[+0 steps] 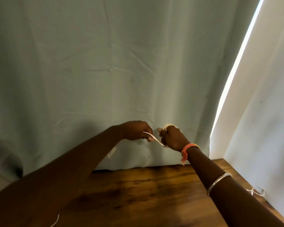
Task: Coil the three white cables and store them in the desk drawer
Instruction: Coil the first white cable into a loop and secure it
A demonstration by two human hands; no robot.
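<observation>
Both hands are raised above the far edge of the wooden desk (147, 190), in front of the curtain. My right hand (174, 138) grips a small coil of white cable (168, 125) that shows over its knuckles. A short white strand (154, 138) runs from that coil to my left hand (138, 131), which pinches its end. Another white cable (256, 192) lies looped at the desk's right edge. A third piece of white cable (56, 220) shows at the bottom left, below my left forearm. The drawer is out of view.
A pale green curtain (105, 71) hangs right behind the desk. A white wall (269, 112) stands at the right, with a bright gap of light beside the curtain. My right wrist wears an orange thread band (187, 149) and a silver bangle (219, 181).
</observation>
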